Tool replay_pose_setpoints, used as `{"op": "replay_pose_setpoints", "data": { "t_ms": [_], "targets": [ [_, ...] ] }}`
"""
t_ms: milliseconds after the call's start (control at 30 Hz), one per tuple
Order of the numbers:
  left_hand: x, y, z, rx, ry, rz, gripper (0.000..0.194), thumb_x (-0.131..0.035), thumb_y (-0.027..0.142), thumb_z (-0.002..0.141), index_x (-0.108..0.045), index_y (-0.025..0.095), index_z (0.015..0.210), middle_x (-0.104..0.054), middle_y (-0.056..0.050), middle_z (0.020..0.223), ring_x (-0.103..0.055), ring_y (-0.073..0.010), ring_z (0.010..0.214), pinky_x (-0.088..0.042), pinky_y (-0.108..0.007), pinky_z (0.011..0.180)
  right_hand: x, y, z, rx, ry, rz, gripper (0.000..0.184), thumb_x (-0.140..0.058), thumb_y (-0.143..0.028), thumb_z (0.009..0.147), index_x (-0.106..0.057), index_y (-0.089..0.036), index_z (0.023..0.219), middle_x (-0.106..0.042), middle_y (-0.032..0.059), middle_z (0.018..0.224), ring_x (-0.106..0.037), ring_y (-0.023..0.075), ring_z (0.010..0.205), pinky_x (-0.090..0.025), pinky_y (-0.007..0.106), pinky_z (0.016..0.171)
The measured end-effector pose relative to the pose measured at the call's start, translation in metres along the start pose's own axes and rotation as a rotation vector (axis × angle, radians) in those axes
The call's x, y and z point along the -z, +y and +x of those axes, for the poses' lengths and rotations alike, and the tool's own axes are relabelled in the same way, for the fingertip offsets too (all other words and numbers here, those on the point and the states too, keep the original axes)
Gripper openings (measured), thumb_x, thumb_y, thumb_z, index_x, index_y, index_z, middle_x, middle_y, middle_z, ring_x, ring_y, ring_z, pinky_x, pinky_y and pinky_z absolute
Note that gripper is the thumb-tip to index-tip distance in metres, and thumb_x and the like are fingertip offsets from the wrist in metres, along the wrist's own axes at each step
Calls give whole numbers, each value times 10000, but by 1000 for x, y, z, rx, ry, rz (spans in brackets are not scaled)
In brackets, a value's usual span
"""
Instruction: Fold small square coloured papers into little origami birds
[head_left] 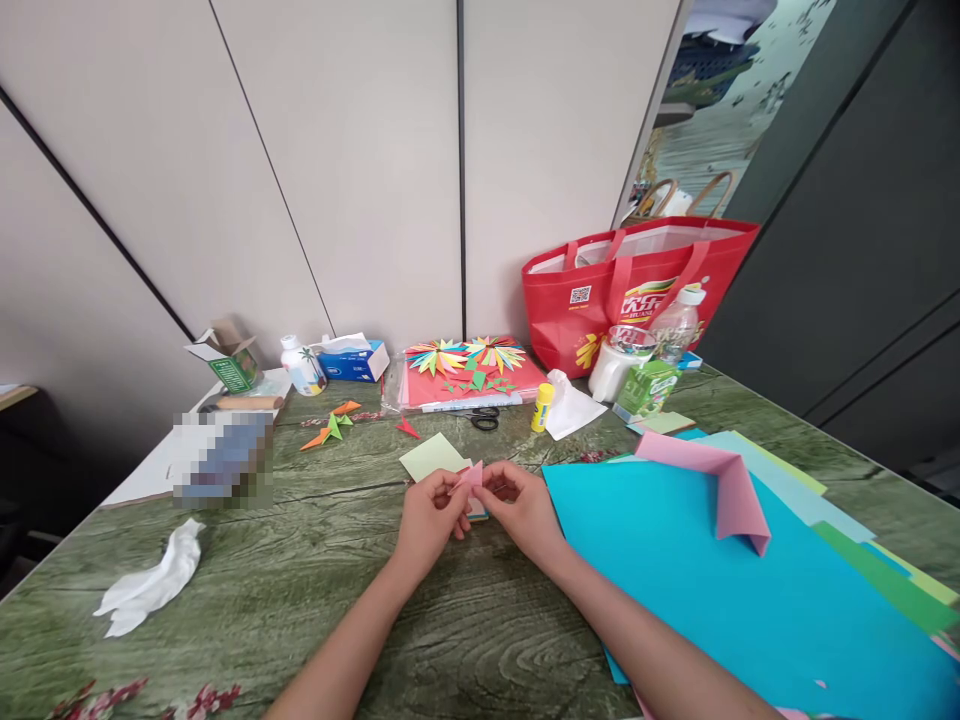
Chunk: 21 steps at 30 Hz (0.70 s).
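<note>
A small folded piece of pink paper (472, 474) is pinched between both hands above the middle of the table. My left hand (429, 515) is closed on its left side, thumb and fingers together. My right hand (521, 505) is closed on its right side, fingertips close to the left ones. Pale green square paper (433, 456) lies just behind the hands, and a small stack of paper (478, 510) shows partly beneath them. Scissors with black handles (484, 418), a yellow glue stick (541, 408) and a red folded piece (407, 428) lie beyond.
Large blue paper (660, 570) with a folded pink strip (739, 490) covers the right side. Orange and green folded pieces (330, 428) and crumpled tissue (154, 580) are left. At the back stand a tissue box (352, 362), paper fans (495, 354), a red bag (555, 310) and a bottle (677, 325).
</note>
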<state>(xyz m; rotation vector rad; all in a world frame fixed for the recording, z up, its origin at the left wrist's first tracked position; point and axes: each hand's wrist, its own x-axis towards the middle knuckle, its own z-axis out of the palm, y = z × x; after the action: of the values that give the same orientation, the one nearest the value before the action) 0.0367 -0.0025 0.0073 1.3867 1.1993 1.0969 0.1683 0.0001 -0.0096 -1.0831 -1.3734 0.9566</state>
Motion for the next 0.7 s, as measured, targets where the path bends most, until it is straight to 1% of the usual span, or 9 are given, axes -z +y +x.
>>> {"op": "replay_pose_setpoints", "data": {
  "t_ms": [100,167,300,367,433,533,600,633,700],
  "targets": [
    [1,-5,-1,-66,67,108,171,-579,337,701,-574,166,704,-540,37,459,-507,-105,370,-397,-193,363,-2,-4,-3,15,-31,25,129,-614,-285,694,-605,-176,763,-626,44,726,-581,169,640,-484,294,600],
    [2,-6,-2,-93,120,149,137,-578,314,701,-582,178,691,-538,39,453,-515,-111,395,-409,-200,408,-3,-6,-4,10,-57,82,154,-611,-287,702,-603,-182,815,-639,51,784,-599,177,691,-495,306,647],
    [2,-7,-3,-158,159,250,62,-577,248,694,-594,188,691,-611,3,582,-569,-130,521,-445,-218,522,-4,-7,-6,22,-65,143,156,-623,-274,700,-597,-194,832,-632,55,839,-604,182,773,-498,314,714],
    [2,-8,-4,-220,174,298,43,-575,207,688,-598,192,722,-635,-9,666,-587,-136,585,-457,-223,570,-4,-6,-6,61,-33,117,154,-644,-268,680,-607,-196,811,-612,62,885,-590,188,822,-498,310,730],
    [2,-10,-4,-300,222,344,66,-566,175,687,-596,192,743,-636,-10,697,-591,-136,611,-464,-227,591,-4,-6,-6,92,-3,83,162,-650,-265,673,-616,-195,815,-596,66,910,-578,191,850,-500,306,733],
    [3,-13,-5,-441,300,411,88,-538,166,711,-596,183,775,-632,-16,722,-596,-143,653,-476,-248,621,-4,-6,-6,98,-14,67,174,-609,-264,709,-622,-188,864,-607,65,893,-583,187,842,-504,305,727],
    [3,-14,-6,-498,301,421,102,-526,174,730,-597,177,803,-633,-25,751,-603,-146,681,-488,-258,639,-4,-8,-6,83,-19,84,190,-595,-264,718,-622,-182,887,-620,64,887,-592,186,832,-507,303,722],
    [3,-15,-6,-502,283,411,108,-524,178,735,-597,175,816,-635,-27,763,-607,-143,683,-495,-259,642,-4,-9,-6,72,-14,99,197,-595,-263,715,-622,-180,892,-627,62,883,-597,186,827,-509,302,720],
    [2,-15,-5,-465,228,369,119,-533,188,737,-596,172,837,-640,-29,778,-615,-137,671,-510,-254,636,-3,-10,-6,44,1,129,204,-597,-262,708,-625,-176,892,-638,60,868,-608,187,811,-511,300,717]
  ]
}}
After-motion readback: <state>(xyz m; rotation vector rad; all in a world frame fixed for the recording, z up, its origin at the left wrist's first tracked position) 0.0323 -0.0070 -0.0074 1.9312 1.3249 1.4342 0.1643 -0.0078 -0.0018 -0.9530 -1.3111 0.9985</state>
